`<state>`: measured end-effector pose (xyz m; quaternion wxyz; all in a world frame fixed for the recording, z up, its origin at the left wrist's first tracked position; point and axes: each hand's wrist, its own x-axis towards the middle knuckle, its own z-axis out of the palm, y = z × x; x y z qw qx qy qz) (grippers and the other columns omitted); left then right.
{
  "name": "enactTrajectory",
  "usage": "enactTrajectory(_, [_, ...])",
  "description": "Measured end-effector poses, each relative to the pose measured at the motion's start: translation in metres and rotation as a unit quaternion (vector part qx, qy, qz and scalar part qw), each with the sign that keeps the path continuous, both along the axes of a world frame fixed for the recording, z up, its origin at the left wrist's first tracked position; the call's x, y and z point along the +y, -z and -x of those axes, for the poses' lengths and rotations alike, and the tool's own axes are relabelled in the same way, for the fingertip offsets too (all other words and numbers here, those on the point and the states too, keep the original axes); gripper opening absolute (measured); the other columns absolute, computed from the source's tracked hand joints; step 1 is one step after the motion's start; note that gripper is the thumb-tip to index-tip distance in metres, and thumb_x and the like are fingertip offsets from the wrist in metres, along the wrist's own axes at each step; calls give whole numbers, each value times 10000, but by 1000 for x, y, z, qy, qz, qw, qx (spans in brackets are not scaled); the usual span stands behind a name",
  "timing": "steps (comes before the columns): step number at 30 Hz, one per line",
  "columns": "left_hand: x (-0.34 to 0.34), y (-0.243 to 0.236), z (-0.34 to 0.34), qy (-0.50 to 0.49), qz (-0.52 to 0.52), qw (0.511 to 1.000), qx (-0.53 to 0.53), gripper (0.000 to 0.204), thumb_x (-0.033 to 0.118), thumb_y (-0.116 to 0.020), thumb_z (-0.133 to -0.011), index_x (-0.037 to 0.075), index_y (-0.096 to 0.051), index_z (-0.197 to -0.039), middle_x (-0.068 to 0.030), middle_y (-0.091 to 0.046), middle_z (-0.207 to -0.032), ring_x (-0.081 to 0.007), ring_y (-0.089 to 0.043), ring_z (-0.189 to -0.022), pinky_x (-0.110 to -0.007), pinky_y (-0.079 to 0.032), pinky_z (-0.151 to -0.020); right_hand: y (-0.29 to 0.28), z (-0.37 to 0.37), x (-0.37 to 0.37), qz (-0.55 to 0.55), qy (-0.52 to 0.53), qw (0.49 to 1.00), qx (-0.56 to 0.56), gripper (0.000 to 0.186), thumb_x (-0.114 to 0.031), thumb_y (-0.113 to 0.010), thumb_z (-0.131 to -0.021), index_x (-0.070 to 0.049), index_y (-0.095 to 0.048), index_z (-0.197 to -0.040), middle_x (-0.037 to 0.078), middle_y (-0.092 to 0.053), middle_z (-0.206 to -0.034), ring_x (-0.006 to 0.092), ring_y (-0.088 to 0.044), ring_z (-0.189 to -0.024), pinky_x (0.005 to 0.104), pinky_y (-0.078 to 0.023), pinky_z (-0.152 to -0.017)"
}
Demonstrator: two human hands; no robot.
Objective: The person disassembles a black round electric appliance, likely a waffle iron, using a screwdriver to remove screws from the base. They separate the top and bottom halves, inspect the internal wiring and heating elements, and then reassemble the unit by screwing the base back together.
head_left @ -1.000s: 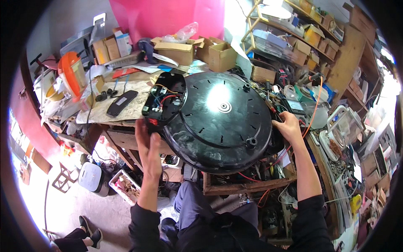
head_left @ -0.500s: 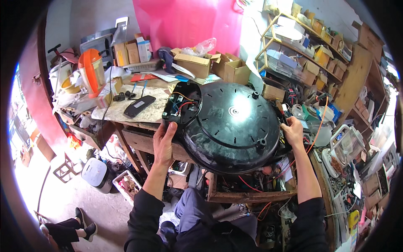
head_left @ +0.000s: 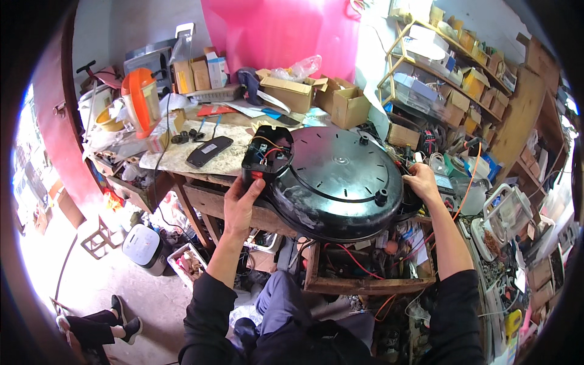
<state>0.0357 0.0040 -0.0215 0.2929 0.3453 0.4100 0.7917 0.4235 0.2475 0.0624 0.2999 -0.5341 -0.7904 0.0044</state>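
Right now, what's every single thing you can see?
Round appliance part: 1, black, centre
Worktable: 1, brown, centre left
Flat panel: 1, black, on the worktable
Pitcher: 1, orange and clear, worktable's left end
Open cardboard boxes: at least 2, brown, worktable's back
Sheet: 1, pink, back
Shelf boxes: many, brown and yellow, upper right
Open drawer: 1, brown, below the round part
Another person's shoes: 2, black, lower left
Clutter: uncountable, many colours, right
Left hand: 1, black-sleeved, round part's left
Right hand: 1, black-sleeved, round part's right
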Motion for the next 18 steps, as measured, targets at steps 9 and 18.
enactTrajectory(9, [-1, -11, -3, -46, 29, 997, 51, 437, 308, -797, -842, -1, -679, -1128, -22, -681, -1038, -98, -574, -948, -237, -412, -917, -7, 0, 1, 32, 17, 998, -59, 410, -308, -779, -708, 33, -700, -922, 233, -698, -917, 345, -684, -900, 409, -528, -802])
enactTrajectory(18, [-4, -11, 2, -13, 20, 996, 83, 500, 369, -726, -902, -24, -629, -1196, -35, -652, -1115, -111, -556, -1030, -251, -375, -990, -1, -10, 4, 60, -12, 998, -2, 444, -356, -751, -782, 41, -716, -980, 213, -708, -903, 314, -692, -872, 383, -521, -785])
